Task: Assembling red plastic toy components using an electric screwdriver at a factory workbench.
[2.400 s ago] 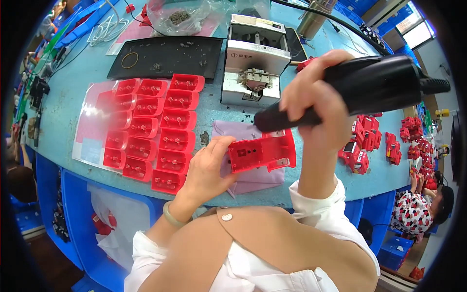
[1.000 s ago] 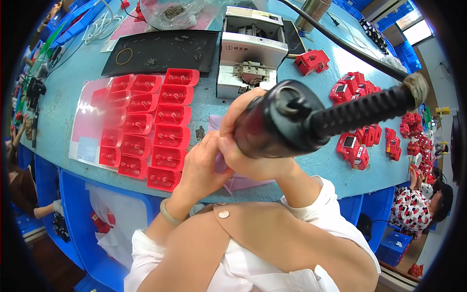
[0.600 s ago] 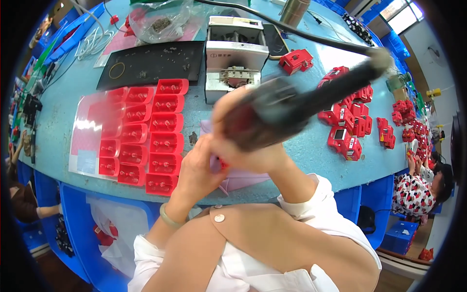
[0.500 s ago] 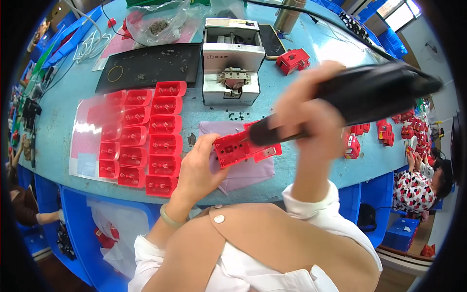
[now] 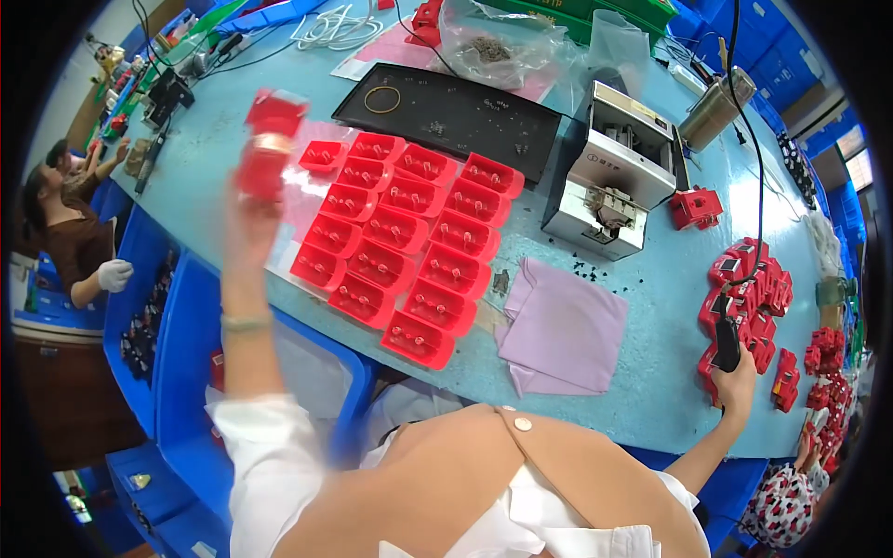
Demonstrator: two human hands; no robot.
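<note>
Blur softens the red, blocky plastic housing (image 5: 263, 175), pale across its middle, that we hold in our left hand (image 5: 253, 219), left of the open-topped red plastic shells (image 5: 398, 274); how each finger lies we cannot tell. Our right hand's (image 5: 735, 379) fingers wrap a black handheld tool (image 5: 726, 346) on a black cord. The blue tabletop's (image 5: 656, 344) near edge curves just below our lilac cloth (image 5: 567, 335), and blue surface stretches between cloth and tool.
</note>
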